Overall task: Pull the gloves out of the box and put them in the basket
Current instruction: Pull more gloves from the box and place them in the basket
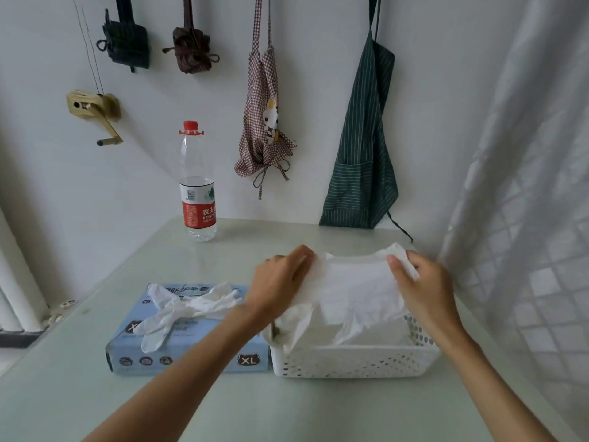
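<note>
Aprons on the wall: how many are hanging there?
2. A checked apron with a cartoon cat hangs at centre; a green striped apron hangs to its right, its hem reaching the table.

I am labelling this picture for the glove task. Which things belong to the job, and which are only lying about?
Job: glove box, loose gloves on it, white basket, glove held by left hand and right hand.

Lying about: water bottle, checked apron, green striped apron, curtain.

box [191,346] opening hidden under loose gloves [178,311], basket [350,362] contents hidden by held glove [353,288]
</note>
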The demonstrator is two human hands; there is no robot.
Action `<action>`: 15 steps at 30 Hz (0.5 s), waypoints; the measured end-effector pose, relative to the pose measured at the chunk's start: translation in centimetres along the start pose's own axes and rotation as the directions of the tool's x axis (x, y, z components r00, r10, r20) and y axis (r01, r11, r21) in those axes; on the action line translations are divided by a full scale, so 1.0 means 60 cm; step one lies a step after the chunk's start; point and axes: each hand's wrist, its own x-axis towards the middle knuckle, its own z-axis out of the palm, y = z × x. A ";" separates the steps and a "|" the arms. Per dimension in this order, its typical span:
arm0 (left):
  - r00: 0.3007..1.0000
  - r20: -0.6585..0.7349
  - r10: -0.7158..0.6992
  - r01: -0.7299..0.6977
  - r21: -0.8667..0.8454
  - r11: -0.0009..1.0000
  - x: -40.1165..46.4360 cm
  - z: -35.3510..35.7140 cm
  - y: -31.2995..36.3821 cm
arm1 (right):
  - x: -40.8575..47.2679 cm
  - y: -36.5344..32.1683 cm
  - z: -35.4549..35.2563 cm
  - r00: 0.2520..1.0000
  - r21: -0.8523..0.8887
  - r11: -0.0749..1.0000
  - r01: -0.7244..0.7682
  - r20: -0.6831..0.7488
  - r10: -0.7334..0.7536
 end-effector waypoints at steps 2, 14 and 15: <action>0.970 0.235 0.060 -0.113 0.218 0.969 0.008 0.017 -0.017 | 0.001 0.037 0.009 0.982 -0.224 0.972 -0.066 0.158 0.104; 0.763 0.607 0.225 -0.624 0.600 0.501 0.057 0.046 -0.003 | 0.039 0.057 0.050 0.852 -0.771 0.508 0.383 0.508 0.127; 0.769 0.601 0.220 -0.619 0.611 0.494 0.056 0.050 -0.005 | 0.040 0.059 0.053 0.839 -0.777 0.473 0.415 0.528 0.132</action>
